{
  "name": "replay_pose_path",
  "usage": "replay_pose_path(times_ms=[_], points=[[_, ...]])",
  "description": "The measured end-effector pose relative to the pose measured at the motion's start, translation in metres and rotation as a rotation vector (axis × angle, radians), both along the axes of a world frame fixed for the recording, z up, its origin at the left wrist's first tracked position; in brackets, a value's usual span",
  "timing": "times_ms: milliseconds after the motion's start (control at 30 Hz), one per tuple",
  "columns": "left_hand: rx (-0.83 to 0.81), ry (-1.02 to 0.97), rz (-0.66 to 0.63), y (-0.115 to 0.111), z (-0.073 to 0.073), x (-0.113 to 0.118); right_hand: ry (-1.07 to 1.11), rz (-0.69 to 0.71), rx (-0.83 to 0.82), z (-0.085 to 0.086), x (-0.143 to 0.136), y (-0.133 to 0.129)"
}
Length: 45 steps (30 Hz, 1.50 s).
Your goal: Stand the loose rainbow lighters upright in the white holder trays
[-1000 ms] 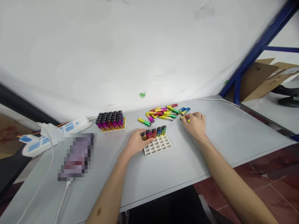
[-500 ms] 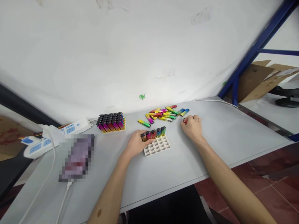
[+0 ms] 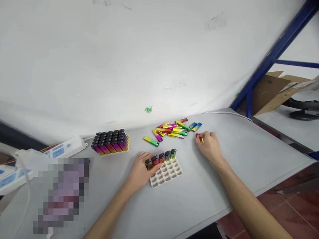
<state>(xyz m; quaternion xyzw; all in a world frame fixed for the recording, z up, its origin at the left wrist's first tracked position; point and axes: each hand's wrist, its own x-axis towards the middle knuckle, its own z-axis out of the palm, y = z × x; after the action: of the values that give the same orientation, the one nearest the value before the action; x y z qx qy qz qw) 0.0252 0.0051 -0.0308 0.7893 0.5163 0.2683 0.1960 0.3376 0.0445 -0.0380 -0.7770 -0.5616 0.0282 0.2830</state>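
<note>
A white slotted tray [image 3: 166,176] lies on the table, with a row of several upright lighters [image 3: 161,157] in its far slots. My left hand [image 3: 142,171] grips the tray's left end, thumb in front and fingers behind, against the brown lighter [image 3: 149,164]. Right of the tray, low over the table, my right hand [image 3: 210,146] is closed on a red and yellow lighter [image 3: 199,138]; the fingers partly cover it. Behind lies a loose pile of shiny coloured lighters [image 3: 174,127]. One yellow-green lighter [image 3: 151,141] rests apart at its left.
A filled tray of upright lighters [image 3: 111,142] stands at the left near the wall. Beyond it is a white power strip [image 3: 67,147] with cables. A blurred-out device [image 3: 66,192] lies at front left. Blue shelf frame [image 3: 264,69] and cardboard box [image 3: 271,93] stand at right.
The head view has shifted, so the table's left side appears lower and larger. More of the lighter in my right hand shows now. My left hand keeps its place at the tray.
</note>
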Motion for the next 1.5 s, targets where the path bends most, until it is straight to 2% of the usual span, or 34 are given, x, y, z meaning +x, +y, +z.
replay_pose_path(times_ms=[333,767,1167,1367,1500], points=[[0.008,-0.053,-0.071,0.000,-0.001,-0.003,-0.079,-0.036,-0.085,0.005,-0.001,-0.001],[0.077,-0.073,-0.076,0.000,0.001,-0.002,-0.113,-0.039,-0.128,0.009,-0.002,-0.004],[0.044,-0.083,-0.087,-0.002,0.000,-0.003,-0.202,-0.152,-0.242,0.018,-0.016,-0.004],[-0.005,-0.089,-0.094,-0.002,0.003,-0.003,-0.221,-0.137,-0.280,0.018,-0.015,-0.004],[-0.018,-0.095,-0.116,-0.002,0.003,-0.004,-0.189,-0.094,-0.228,0.014,-0.010,-0.005]])
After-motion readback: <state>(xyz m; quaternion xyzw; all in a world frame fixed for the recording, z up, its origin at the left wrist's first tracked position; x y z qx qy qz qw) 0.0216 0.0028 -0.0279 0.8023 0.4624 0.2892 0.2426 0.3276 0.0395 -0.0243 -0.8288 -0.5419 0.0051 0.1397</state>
